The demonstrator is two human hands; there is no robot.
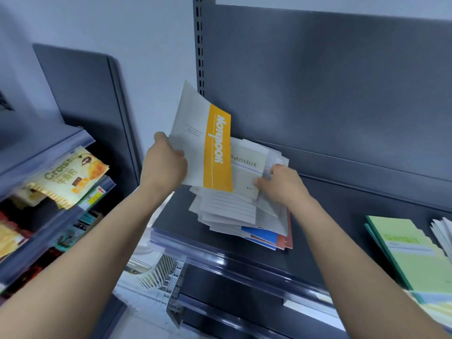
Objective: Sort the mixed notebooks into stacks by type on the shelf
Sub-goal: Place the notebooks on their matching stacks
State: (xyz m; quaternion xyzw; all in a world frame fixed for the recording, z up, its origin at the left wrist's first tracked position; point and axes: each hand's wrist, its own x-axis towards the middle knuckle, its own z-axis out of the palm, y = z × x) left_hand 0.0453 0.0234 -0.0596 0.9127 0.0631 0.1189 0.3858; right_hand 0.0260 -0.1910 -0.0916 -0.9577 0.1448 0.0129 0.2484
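1. While the left hand [166,165] grips the yellow-banded notebook [217,148], fingers curled round its left edge, the book stands lifted and tilted, its long axis running up and away from the wrist.
2. Just right of it and lower is the right hand [283,184]. Its fingers curl on the right edge of the pale Gambit notebook [247,167], which tops the mixed pile [227,211] directly beneath both hands.
3. Well off to the right of the right hand lies the green stack [411,250], on the same shelf [342,204] — the right arm is nearer. The lifted book probably needs a cross-reach or a handover.
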